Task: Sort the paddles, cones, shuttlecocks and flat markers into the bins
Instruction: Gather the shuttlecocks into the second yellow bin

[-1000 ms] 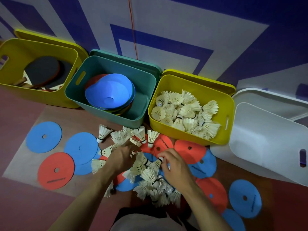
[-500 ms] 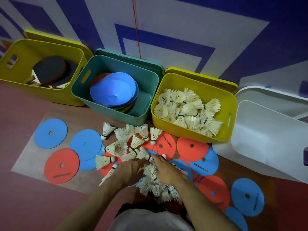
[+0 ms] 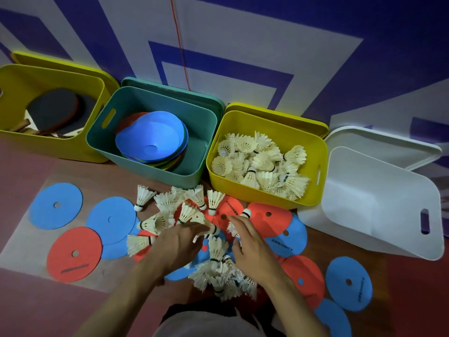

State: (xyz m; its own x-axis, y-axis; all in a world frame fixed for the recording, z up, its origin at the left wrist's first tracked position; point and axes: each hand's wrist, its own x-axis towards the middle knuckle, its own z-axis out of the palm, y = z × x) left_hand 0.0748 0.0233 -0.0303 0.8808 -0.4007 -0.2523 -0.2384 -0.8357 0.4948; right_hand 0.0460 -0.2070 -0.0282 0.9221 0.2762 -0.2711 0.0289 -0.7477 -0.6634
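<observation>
From the head view, both hands are down in the loose pile of shuttlecocks [image 3: 218,271] on the floor [image 3: 29,300]. A second ago they sat side by side on top of the heap; now they have drawn a little apart, one on each flank of it — to me this looks like raking the loose pieces together for a two-handed scoop.

The left hand [image 3: 178,244] lies over the left side of the pile with fingers bent and a shuttlecock or two against the fingertips; whether it truly grips one I cannot tell. The right hand [image 3: 250,249] is spread fairly wide, fingers slightly bent, resting on the right side and touching feathers near the red flat marker [image 3: 269,218].

The bins have not changed across the second. The far-left yellow bin [image 3: 17,113] holds the paddles [image 3: 54,110], the teal bin [image 3: 155,103] holds the stacked cones [image 3: 150,139], and the second yellow bin [image 3: 308,142] is already well stocked with shuttlecocks — it stands just beyond the pile. The white bin [image 3: 379,198], tipped toward the person, shows nothing inside.

So paddles and cones look done, shuttlecocks perhaps half done, and the blue flat markers [image 3: 57,205] and red ones are spread on the floor, some under the pile. Clearing the pile first will free them for the white bin.
</observation>
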